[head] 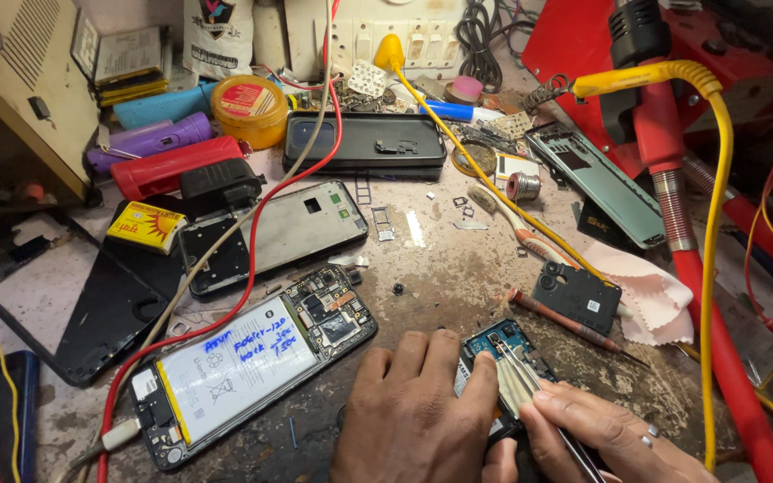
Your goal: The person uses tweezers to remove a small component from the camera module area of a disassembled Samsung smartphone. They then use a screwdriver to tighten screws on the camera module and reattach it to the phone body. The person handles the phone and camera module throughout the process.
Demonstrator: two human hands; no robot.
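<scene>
On the cluttered workbench (440, 277), lower centre, your left hand (418, 411) lies flat, steadying the small phone (503, 358) while your right hand (601, 434) pinches tweezers (530, 385) over it.

Opened phone (252, 376) with exposed white battery, near left. Black rear panel (270, 234) beyond it. Dark phone case (364, 143) far centre; yellow round tin (250, 109) to its left. Pink cloth (650, 300) right, black camera cover (576, 297) touching its left edge. Red-handled screwdriver (565, 326) near both.
</scene>
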